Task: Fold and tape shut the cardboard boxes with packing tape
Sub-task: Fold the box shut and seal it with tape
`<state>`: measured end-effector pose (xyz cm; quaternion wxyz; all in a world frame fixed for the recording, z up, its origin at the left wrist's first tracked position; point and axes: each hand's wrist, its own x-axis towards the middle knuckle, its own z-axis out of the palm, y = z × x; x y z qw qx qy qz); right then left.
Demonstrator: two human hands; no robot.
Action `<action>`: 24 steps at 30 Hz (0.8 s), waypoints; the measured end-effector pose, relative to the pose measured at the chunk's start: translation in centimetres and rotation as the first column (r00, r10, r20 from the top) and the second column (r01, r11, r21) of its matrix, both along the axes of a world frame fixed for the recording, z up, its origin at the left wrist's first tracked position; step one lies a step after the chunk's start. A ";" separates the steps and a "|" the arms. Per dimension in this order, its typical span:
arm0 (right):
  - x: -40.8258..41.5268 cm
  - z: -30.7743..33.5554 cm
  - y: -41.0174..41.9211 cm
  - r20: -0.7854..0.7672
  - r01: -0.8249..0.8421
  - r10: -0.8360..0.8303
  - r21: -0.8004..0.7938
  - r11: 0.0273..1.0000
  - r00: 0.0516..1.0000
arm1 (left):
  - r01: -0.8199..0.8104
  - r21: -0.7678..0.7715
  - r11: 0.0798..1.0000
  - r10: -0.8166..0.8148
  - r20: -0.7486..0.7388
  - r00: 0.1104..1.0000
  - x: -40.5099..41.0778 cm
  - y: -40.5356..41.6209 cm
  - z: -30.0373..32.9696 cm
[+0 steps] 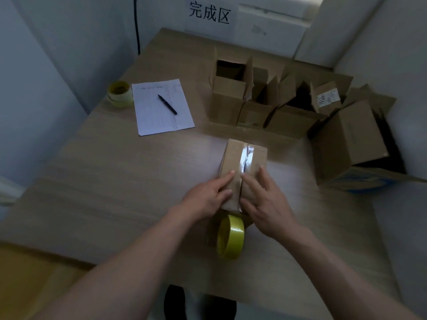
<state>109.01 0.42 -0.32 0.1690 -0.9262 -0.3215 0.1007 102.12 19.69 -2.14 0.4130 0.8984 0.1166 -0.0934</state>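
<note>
A small cardboard box [233, 158] lies on the table in front of me, its flaps folded shut with a shiny strip of clear tape along the far half of the seam. My left hand [205, 195] presses flat on the left flap near the near end. My right hand [265, 204] presses flat on the right flap, fingers straight beside the seam. A yellowish tape roll [231, 236] stands on edge just below the box, between my wrists, apparently still joined to the box's near end.
Several open cardboard boxes [231, 98] stand at the back right, with a larger box [346, 139] at the right edge. A sheet of paper [161, 107] with a black pen [167, 104] and a second tape roll [120, 93] lie at the back left.
</note>
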 end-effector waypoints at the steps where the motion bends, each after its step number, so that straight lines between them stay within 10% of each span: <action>1: 0.5 0.0 0.2 -0.082 -0.044 0.043 -0.011 0.999 0.996 | -0.093 0.000 0.996 0.093 0.041 0.995 -0.2 -0.2 0.3; 5: 1.0 -0.3 0.7 -0.181 -0.014 0.007 -0.041 0.999 0.983 | -0.567 -0.210 0.797 0.604 0.308 0.735 -5.4 -2.6 0.3; 11: 0.5 -0.5 1.0 -0.176 0.011 -0.010 0.002 1.000 0.984 | -0.406 -0.749 0.524 0.550 -0.066 0.832 -8.2 -8.5 -2.2; 15: 0.6 -0.4 0.9 -0.178 0.020 -0.021 -0.007 1.000 0.984 | -0.557 -0.733 0.392 0.628 -0.229 0.744 -8.0 -9.7 -4.2; 24: 1.6 -0.1 0.2 -0.346 0.002 0.050 0.148 0.989 0.937 | -0.670 -0.511 0.538 0.654 -0.248 0.715 -5.6 -9.4 -4.4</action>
